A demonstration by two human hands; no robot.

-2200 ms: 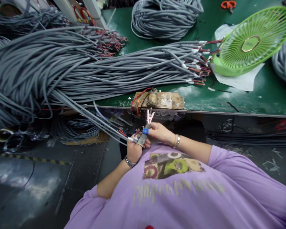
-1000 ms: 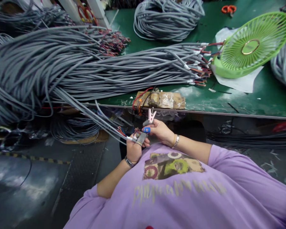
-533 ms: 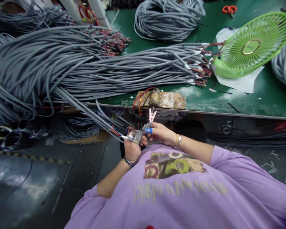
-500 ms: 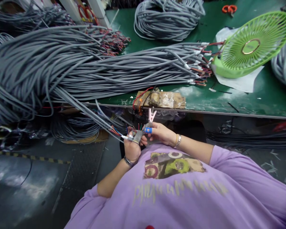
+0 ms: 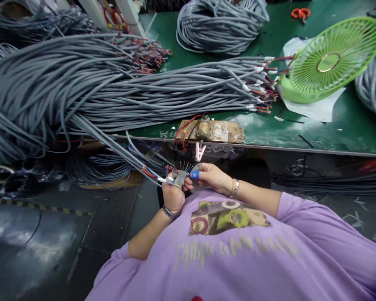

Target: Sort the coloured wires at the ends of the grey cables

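Close to my body, my left hand [image 5: 174, 195] is closed around the end of a grey cable [image 5: 150, 174], whose thin coloured wires [image 5: 182, 166] fan upward. A grey wrap [image 5: 179, 179] covers one digit of that hand. Right beside it, my right hand [image 5: 214, 177] pinches at the fanned wires, its fingertips together; the exact contact is partly hidden. A blue wrap [image 5: 194, 174] and a grey wrap [image 5: 196, 167] are on its digits. Just beyond the fingers, a pink clothespin [image 5: 199, 151] sits in front of the bench edge.
Grey cables [image 5: 163, 94] with stripped ends lie in a large bundle across the green bench [image 5: 269, 133]. A wooden block [image 5: 225, 131] with red and black leads is at its front edge. A green fan [image 5: 329, 62], orange-handled scissors [image 5: 301, 14] and a cable coil [image 5: 221, 27] are farther back.
The coloured wires now fan out more widely above my left hand. My right fingers have shifted slightly, with the grey-wrapped one bent lower. The cables on the bench are unchanged.
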